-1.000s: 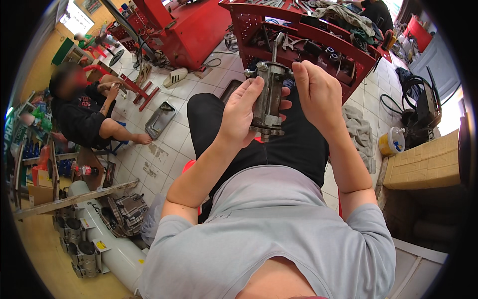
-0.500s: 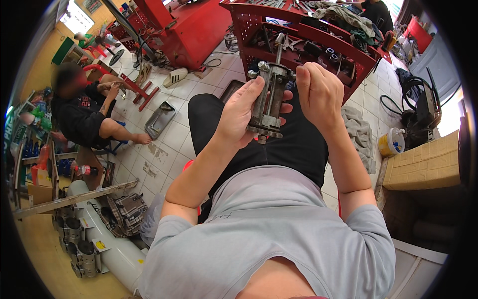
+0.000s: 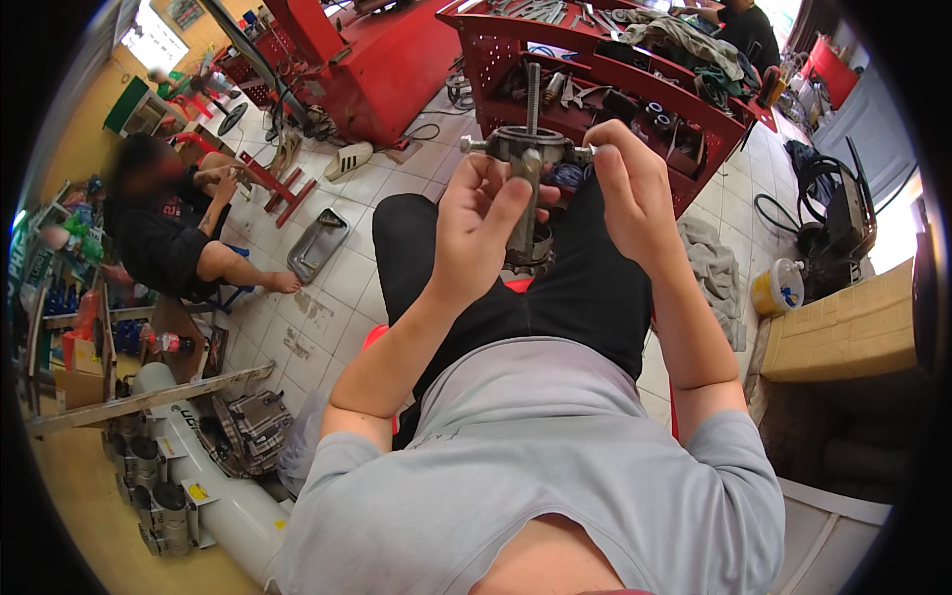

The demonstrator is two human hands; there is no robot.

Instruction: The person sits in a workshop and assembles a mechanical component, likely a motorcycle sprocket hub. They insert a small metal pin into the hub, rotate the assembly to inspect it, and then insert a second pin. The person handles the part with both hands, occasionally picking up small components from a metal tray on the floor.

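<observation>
Above my lap is a dark metal gear puller (image 3: pixel 525 149), with a threaded rod standing up from its round head and bolts sticking out at the sides. My left hand (image 3: pixel 472 238) is closed around one of its legs, thumb across the front. At the head's right side, my right hand (image 3: pixel 635 193) pinches the end of a side bolt (image 3: pixel 579 153) between thumb and bent fingers. Another bolt (image 3: pixel 474 145) points out to the left. Low between my knees shows a toothed metal ring (image 3: pixel 532 256), partly hidden behind the leg and my fingers.
A red tool cart (image 3: pixel 595 50) with tools and rags stands ahead. To the left, a seated person (image 3: pixel 164 218) sits by a metal tray (image 3: pixel 319 244) on the tiled floor. A yellow-and-white bucket (image 3: pixel 777 288) and a grey cloth (image 3: pixel 714 278) lie to the right.
The gear puller has tipped, so its head now faces me more and its toothed lower end points away, downward. My right hand has moved slightly down and onto the side bolt.
</observation>
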